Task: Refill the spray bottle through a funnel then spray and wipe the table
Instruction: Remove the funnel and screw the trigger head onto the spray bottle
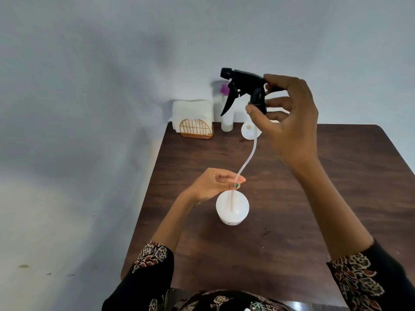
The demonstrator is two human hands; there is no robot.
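The right hand (289, 117) holds the black spray head (244, 88) raised above the dark wooden worktop (303, 187), its grip pinched around the collar; the clear dip tube (248, 157) curves down from it; the left hand (215, 184) pinches that tube just above the white spray bottle (232, 208), which stands upright mid-worktop; a white funnel (249, 131), a purple-capped bottle (226, 106) and a napkin holder (196, 129) sit along the far edge.
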